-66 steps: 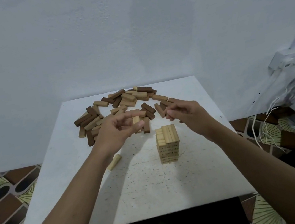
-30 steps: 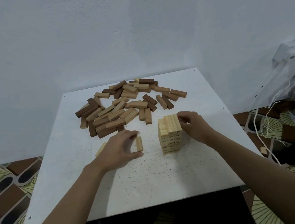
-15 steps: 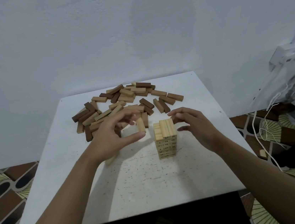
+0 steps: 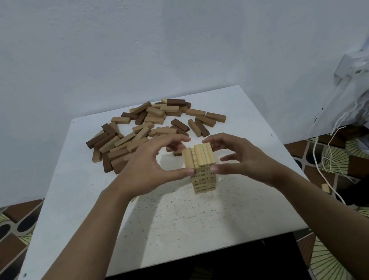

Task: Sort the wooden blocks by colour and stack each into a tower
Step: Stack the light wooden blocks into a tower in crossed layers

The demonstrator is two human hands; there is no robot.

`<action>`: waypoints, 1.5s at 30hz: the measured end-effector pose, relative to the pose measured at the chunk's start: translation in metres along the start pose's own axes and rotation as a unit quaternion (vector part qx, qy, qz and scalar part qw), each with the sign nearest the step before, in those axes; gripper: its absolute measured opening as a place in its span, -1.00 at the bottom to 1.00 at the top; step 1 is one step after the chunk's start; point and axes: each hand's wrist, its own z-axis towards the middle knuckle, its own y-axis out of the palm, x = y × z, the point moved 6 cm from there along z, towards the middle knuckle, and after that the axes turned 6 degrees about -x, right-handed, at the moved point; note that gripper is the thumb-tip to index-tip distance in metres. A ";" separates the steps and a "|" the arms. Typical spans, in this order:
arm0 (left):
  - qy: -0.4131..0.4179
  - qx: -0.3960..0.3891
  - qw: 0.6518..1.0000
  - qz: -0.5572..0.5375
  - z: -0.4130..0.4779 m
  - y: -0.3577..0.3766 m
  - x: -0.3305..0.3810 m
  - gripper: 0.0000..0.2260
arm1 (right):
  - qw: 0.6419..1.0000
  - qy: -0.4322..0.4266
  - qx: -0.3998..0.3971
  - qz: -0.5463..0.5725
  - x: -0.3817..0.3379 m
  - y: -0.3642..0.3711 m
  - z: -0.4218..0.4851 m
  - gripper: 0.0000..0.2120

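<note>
one pale tower (image 4: 202,172) stands several layers high at the centre of the frame on the white table (image 4: 188,220). the left hand (image 4: 146,167) and right hand (image 4: 246,155) curl round its top layer, thumbs on the near face, fingers apart and arched behind. the mixed pile (image 4: 149,125) at upper middle lies unsorted, so most of the job looks undone.
</note>
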 end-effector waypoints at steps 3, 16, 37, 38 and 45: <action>0.002 -0.003 1.000 0.003 0.002 0.001 0.000 -0.46 | 1.000 -0.007 -0.002 -0.008 -0.003 0.001 0.000 -0.47; 0.004 -0.016 1.000 0.015 0.007 0.002 0.003 -0.50 | 1.000 -0.010 -0.001 -0.026 -0.008 0.001 0.005 -0.54; -0.015 -0.010 0.999 0.032 0.012 0.009 -0.001 -0.39 | 0.999 -0.014 0.007 -0.041 -0.008 0.002 0.008 -0.54; -0.015 -0.010 0.999 0.033 0.012 0.009 0.000 -0.39 | 0.999 -0.014 0.007 -0.041 -0.008 0.003 0.008 -0.53; -0.002 -0.015 0.999 0.049 0.011 0.012 0.002 -0.39 | 0.999 -0.014 0.004 -0.046 -0.008 0.002 0.009 -0.51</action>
